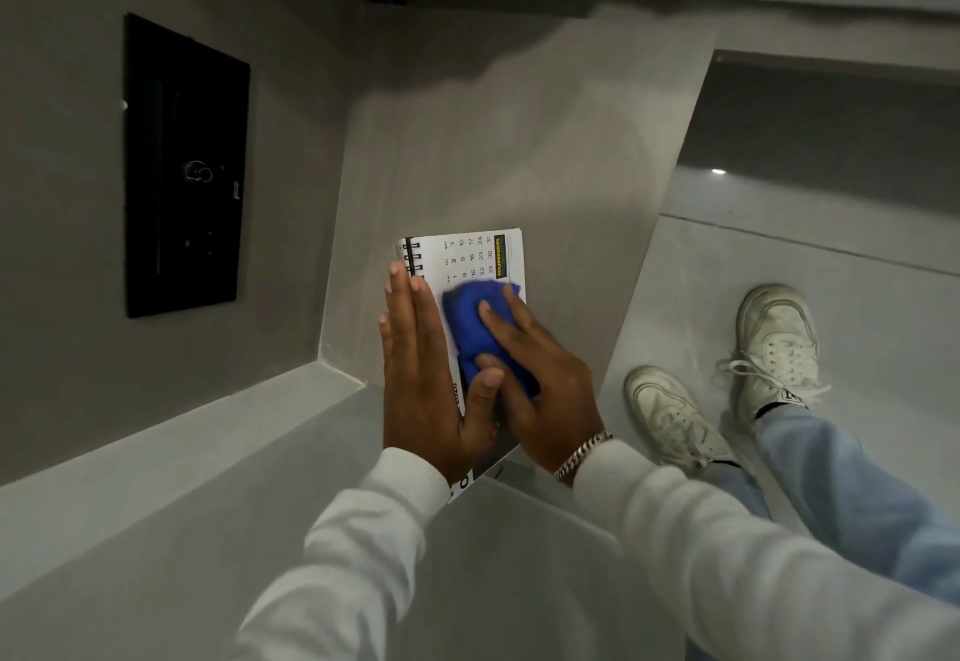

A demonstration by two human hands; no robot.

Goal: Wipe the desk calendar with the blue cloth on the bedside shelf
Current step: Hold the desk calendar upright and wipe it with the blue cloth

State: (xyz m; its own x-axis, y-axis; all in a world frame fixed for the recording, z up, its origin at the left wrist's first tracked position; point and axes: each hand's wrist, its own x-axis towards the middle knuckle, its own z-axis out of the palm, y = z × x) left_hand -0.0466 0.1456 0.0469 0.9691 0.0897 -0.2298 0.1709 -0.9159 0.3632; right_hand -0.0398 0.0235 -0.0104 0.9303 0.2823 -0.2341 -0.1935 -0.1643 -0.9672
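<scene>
A white spiral-bound desk calendar lies on the grey bedside shelf, its black binding at the far left corner and its date grid showing at the top. My left hand lies flat with fingers together along the calendar's left side, its thumb bent onto the page. A bunched blue cloth rests on the middle of the page. My right hand presses down on the cloth with its fingers curled over it. Both hands hide the lower half of the calendar.
A black wall panel with small controls is set in the grey wall to the left. The shelf's right edge drops to a glossy tiled floor, where two white sneakers and light blue jeans stand. A paler ledge runs lower left.
</scene>
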